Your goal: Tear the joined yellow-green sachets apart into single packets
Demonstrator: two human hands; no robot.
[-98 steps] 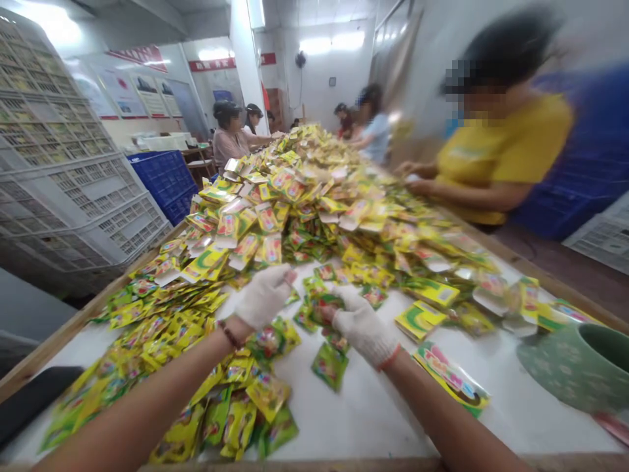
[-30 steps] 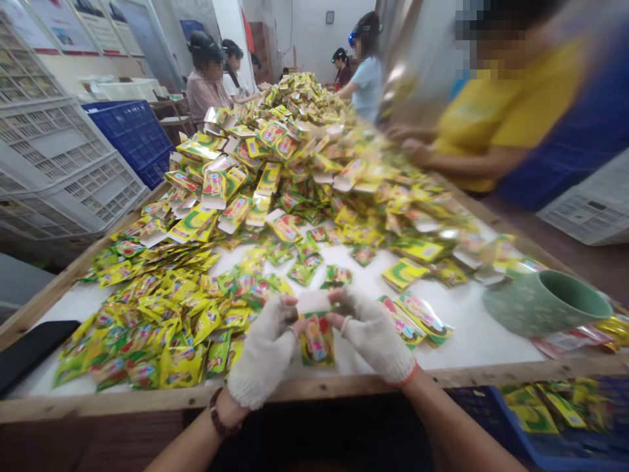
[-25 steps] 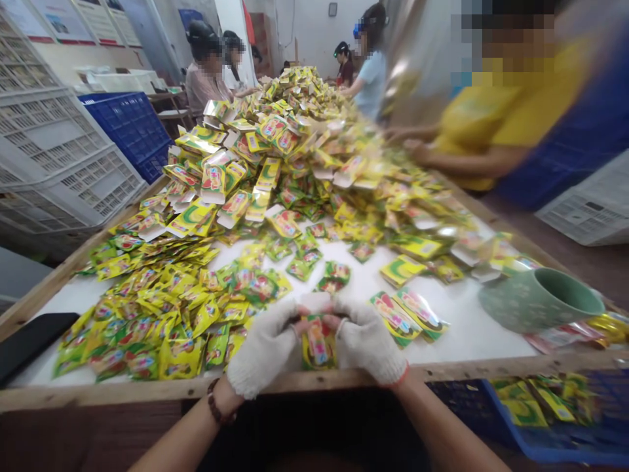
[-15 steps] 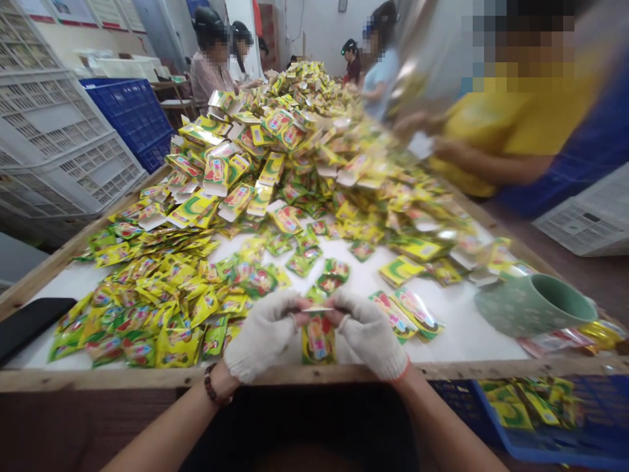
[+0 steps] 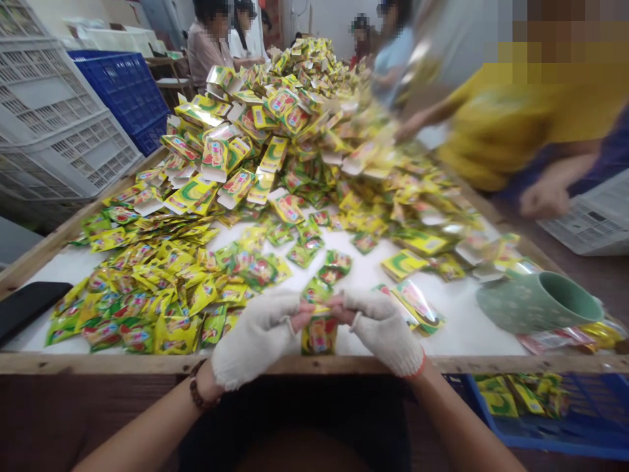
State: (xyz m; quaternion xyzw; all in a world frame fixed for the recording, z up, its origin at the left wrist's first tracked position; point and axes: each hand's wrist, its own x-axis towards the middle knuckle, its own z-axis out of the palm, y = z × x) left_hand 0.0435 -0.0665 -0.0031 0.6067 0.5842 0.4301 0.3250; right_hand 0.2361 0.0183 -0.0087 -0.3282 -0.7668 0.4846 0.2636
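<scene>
A small yellow sachet hangs upright between the two gloved hands, just above the near wooden edge of the table, its top pinched from both sides. The left hand grips the top left corner with bare fingertips poking out of the cut glove; the right hand clamps the opposite corner the same way. From where I stand, a clean job here seems to depend on keeping both pinches close together at the top seam and the packet square, so it does not twist. To the left lies a spread of loose sachets, behind it the big heap. A green mug lies tipped on its side to the right, and a blue crate with packets sits below the table edge. Other workers stand along the far sides.
</scene>
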